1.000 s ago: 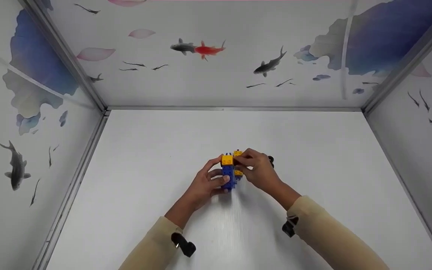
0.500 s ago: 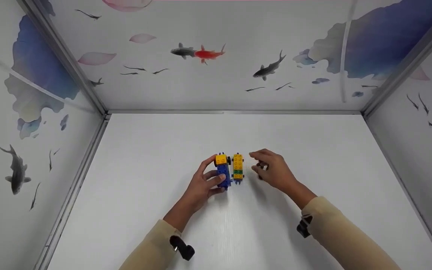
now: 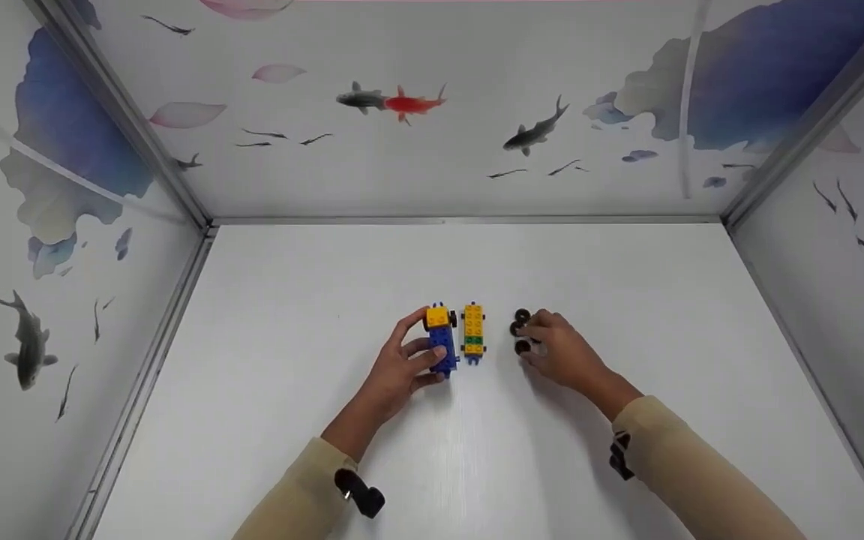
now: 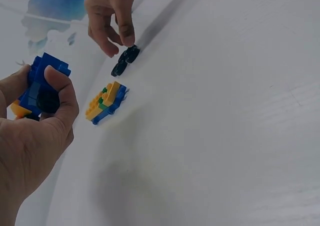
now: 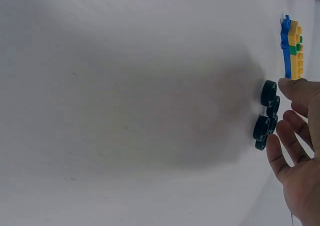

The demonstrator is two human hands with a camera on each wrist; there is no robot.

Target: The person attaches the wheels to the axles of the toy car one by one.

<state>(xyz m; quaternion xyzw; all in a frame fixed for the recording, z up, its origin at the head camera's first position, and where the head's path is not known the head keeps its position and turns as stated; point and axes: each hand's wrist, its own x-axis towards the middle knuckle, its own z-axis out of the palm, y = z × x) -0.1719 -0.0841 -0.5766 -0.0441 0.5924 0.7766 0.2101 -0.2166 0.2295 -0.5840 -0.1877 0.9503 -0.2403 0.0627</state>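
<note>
My left hand (image 3: 391, 375) holds a toy block truck (image 3: 442, 337), blue with a yellow front and black wheels, with the thumb over its blue body. In the left wrist view the truck (image 4: 48, 68) appears tilted in the grip. Just right of it stands a toy block car base (image 3: 473, 322), yellow and green bricks on blue, with bare axle ends. Several loose black toy wheels (image 3: 522, 315) lie farther right. My right hand (image 3: 571, 352) is at these wheels, its thumb and fingers apart beside them in the right wrist view; contact with a wheel is unclear.
A white tabletop (image 3: 312, 292) lies under everything. Walls printed with fish and petals, such as the back wall (image 3: 432, 172), enclose it on the left, right and far sides. Metal strips run along the edges.
My right hand has let go of the car base and moved right to the loose wheels, uncovering both. My left hand has shifted slightly left with the truck.
</note>
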